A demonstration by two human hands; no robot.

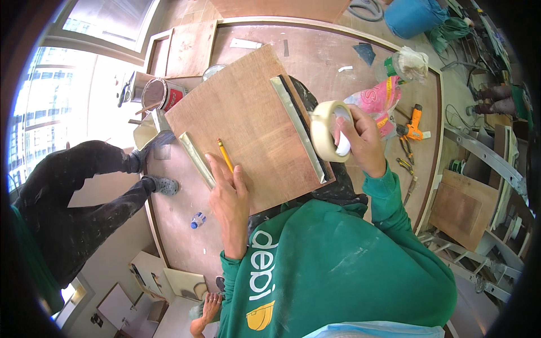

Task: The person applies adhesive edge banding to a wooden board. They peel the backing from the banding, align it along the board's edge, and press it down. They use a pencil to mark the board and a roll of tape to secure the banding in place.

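A square plywood board [248, 112] lies tilted across my lap. My left hand [228, 191] rests on its near left part, fingers stretched out, beside a pale strip [196, 159] along the left edge. A yellow pencil [225, 155] lies on the board between its thumb and fingers. My right hand [363, 138] is closed round a wide roll of cream masking tape [322, 132] over the board's right edge. Beneath the roll, a second pale strip [290, 115] with a black band runs along that edge.
A paint can [163, 94] stands beyond the board's left corner. At right lie a pink plastic bag [375, 101], an orange glue gun [415, 121] and pliers [406, 149]. Another person's legs [96, 197] are at left. A small bottle [198, 220] lies on the floor.
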